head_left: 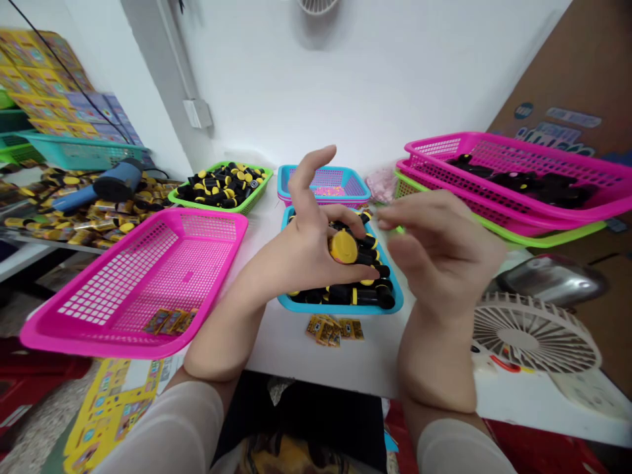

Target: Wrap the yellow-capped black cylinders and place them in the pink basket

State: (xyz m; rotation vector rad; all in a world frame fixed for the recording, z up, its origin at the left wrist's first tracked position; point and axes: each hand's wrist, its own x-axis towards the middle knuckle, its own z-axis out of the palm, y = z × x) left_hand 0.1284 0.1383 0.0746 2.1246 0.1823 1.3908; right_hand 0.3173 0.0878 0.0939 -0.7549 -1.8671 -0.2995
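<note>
My left hand (pixel 309 247) holds a small black tube with a yellow round cap (pixel 344 246) between thumb and fingers, its cap facing me. The index finger is raised away from it. Just to the right, my right hand (pixel 442 253) is slightly blurred, fingers bent together and the thumb a little apart; nothing shows between them. Below both hands stands a blue basket (pixel 340 308) filled with similar black tubes with yellow parts, some hidden by my left hand. Several small yellow printed packets (pixel 333 329) lie on the table in front of the basket.
A pink basket (pixel 197 280) with a few packets stands left. Behind are a green basket of tubes (pixel 227 184) and a smaller blue basket (pixel 323 174). Stacked pink baskets (pixel 513 174) and a white fan (pixel 533 336) are at right. A pile of tubes (pixel 99 204) lies far left.
</note>
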